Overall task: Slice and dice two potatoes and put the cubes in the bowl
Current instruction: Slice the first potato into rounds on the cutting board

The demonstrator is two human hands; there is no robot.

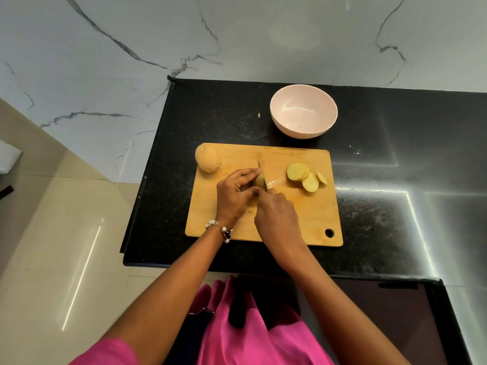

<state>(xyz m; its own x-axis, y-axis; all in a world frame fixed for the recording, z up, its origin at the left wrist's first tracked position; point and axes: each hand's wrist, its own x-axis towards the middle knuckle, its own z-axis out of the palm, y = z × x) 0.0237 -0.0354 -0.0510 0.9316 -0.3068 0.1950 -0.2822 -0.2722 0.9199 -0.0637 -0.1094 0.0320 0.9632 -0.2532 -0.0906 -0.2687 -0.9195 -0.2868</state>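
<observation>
On the wooden cutting board [303, 214], my left hand [235, 193] grips the remaining piece of a potato [258, 180] near the board's middle. My right hand [276, 217] holds a knife [262, 175], its blade standing against the cut face of that piece; the handle is hidden in my fist. Several round potato slices [305, 176] lie overlapping at the board's right. A whole unpeeled potato [207, 158] sits at the far left corner. The pale pink bowl [303, 114] stands empty behind the board.
The board lies on a black granite counter [382, 180] whose left edge drops to a beige tiled floor [66, 246]. A tiny potato scrap [259, 115] lies left of the bowl. A marble wall rises behind.
</observation>
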